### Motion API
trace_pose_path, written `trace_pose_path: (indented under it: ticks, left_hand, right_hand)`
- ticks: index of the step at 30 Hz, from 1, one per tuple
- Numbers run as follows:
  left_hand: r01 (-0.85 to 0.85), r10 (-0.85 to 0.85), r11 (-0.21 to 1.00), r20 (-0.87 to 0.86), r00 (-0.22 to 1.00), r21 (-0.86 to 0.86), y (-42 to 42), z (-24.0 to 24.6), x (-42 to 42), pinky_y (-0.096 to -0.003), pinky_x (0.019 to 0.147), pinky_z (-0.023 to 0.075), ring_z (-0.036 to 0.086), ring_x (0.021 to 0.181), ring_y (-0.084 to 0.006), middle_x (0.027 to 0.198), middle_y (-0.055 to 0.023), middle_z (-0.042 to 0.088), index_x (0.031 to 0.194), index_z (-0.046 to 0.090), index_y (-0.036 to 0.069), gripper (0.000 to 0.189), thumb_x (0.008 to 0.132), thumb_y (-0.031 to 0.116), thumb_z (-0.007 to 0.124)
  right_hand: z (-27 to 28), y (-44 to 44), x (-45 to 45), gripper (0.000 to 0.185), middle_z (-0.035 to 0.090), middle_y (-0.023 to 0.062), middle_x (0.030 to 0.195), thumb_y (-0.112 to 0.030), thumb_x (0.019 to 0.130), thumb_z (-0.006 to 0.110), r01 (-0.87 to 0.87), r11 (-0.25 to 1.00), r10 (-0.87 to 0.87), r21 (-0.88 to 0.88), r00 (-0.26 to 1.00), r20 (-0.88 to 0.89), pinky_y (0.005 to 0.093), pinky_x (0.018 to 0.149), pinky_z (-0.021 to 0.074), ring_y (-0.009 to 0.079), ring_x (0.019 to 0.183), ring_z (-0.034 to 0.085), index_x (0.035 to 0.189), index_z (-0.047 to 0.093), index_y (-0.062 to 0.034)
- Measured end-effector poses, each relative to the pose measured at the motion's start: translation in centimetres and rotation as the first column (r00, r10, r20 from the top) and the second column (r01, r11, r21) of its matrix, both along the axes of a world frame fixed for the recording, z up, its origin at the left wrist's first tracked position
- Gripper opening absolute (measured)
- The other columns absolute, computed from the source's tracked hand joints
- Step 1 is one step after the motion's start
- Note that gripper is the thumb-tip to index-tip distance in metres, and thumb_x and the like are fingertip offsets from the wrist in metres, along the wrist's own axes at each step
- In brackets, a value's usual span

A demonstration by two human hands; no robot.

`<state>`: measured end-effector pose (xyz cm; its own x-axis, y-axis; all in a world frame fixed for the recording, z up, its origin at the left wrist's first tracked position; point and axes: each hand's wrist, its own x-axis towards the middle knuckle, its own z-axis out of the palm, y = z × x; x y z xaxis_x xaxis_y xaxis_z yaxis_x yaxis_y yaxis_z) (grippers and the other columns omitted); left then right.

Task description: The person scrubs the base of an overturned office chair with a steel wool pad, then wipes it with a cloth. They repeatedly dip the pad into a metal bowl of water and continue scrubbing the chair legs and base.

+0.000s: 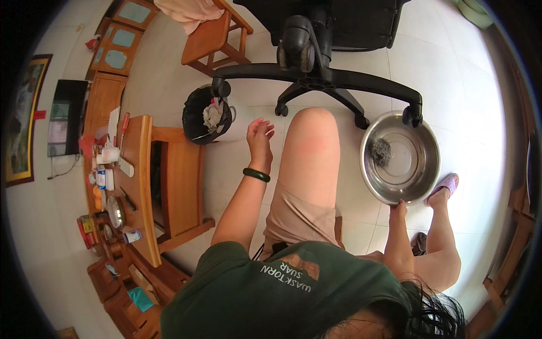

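My right hand (398,207) grips the near rim of a round stainless steel basin (432,169). Inside the basin, towards its left wall, sits a dark grey fuzzy clump (380,152); whether it is hair or a wire scourer I cannot tell. A caster of a black office chair (315,80) overhangs the basin's far rim. The chair seems tipped over, with its star base and casters facing me. My left hand (260,137) is raised left of my knee, empty, its fingers loosely curled and apart. A dark green bangle (256,174) circles that wrist.
A bin with a black liner (192,116) stands beyond my left hand, with crumpled tissue in it. To the left are a wooden bench (184,182) and a wooden table (142,186) bearing a mug, a remote control and a screwdriver. A wooden chair (207,38) stands far left.
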<state>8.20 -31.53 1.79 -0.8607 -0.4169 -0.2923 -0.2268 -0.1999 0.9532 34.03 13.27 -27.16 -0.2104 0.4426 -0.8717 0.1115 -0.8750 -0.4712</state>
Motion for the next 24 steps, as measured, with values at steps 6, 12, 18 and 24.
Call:
trace_pose_path:
  ticks: [6,12,18,24]
  left_hand:
    - [-0.054,0.059,0.996,-0.077,0.995,0.064,-0.8,-1.0,-4.5,-0.0321,0.081,0.0476,0.058,0.092,-0.0190,0.103,-0.0059,0.058,0.116,0.053,0.005,0.031,0.088,0.018,0.062]
    - [-0.110,0.124,0.962,-0.040,0.991,0.250,-0.4,-1.3,-10.9,-0.0396,0.094,0.0424,0.049,0.107,-0.0253,0.118,-0.0104,0.051,0.124,0.051,0.004,0.045,0.086,0.025,0.065]
    - [-0.076,0.113,0.926,-0.078,0.991,0.369,1.4,-1.6,-12.9,-0.0438,0.099,0.0375,0.043,0.114,-0.0274,0.125,-0.0124,0.046,0.129,0.047,0.003,0.052,0.086,0.026,0.066]
    - [-0.056,0.095,0.940,-0.100,0.990,0.338,0.7,-2.3,-10.8,-0.0406,0.097,0.0409,0.044,0.114,-0.0248,0.127,-0.0128,0.046,0.136,0.038,0.000,0.060,0.088,0.025,0.064]
  right_hand:
    - [0.5,1.3,5.4,0.031,0.060,0.0180,0.112,-0.007,0.091,0.043,0.145,0.988,-0.151,0.054,0.981,0.120,0.0507,0.084,0.0572,0.0342,0.103,0.062,0.119,0.050,0.0044]
    - [0.1,2.5,7.1,0.020,0.067,0.0118,0.103,-0.012,0.091,0.048,0.136,0.989,-0.114,-0.058,0.952,0.282,0.0434,0.079,0.0583,0.0276,0.089,0.067,0.104,0.060,-0.0024]
    - [0.8,3.3,6.5,0.030,0.063,0.0145,0.112,-0.007,0.091,0.042,0.016,0.999,-0.006,-0.029,0.944,0.329,0.0472,0.088,0.0530,0.0302,0.101,0.063,0.116,0.056,0.0000]
    - [5.6,4.9,3.7,0.041,0.062,0.0180,0.111,-0.008,0.079,0.055,-0.268,0.921,0.117,0.283,0.882,0.457,0.0432,0.085,0.0510,0.0306,0.094,0.063,0.117,0.057,0.0063]
